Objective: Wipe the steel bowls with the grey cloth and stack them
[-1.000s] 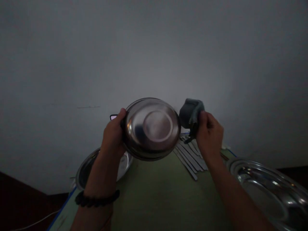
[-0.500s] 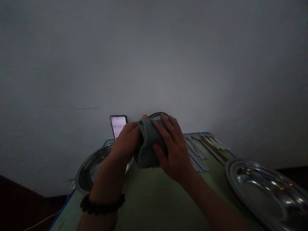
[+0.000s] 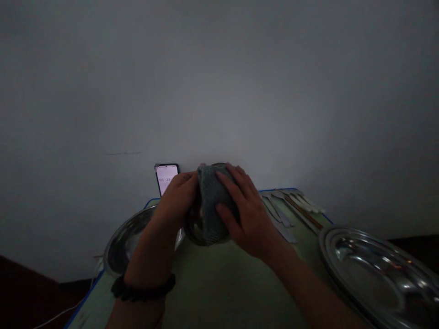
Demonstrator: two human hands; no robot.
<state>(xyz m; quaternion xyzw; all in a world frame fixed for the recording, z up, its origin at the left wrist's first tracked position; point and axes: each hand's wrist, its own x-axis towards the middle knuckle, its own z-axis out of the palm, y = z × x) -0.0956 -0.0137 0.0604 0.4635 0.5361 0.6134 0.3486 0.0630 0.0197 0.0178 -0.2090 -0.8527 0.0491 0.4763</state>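
A shiny round metal dish [image 3: 195, 223], probably a bowl, is held up over the middle of the table, mostly hidden behind a grey-green cloth [image 3: 215, 198]. My left hand [image 3: 179, 194], below a dark beaded bracelet, is closed on the dish's left side; its fingertips are hidden. From the right, my right hand [image 3: 244, 208] presses the cloth against the dish, fingers curved over it and thumb lower down. A strip of the dish shows left of the cloth, and its rim peeks out above.
At left, a metal basin [image 3: 115, 249] sits partly behind my forearm. A phone [image 3: 166, 178] leans against the wall. Several metal utensils [image 3: 281, 214] and brown chopsticks [image 3: 303, 211] lie at the back right. A wide metal tray [image 3: 331, 256] stands at right on the green table [image 3: 206, 288].
The cloth has shifted across the dish, and more bare metal shows on its left and lower side. Both hands keep nearly the same places, and the view has moved slightly.
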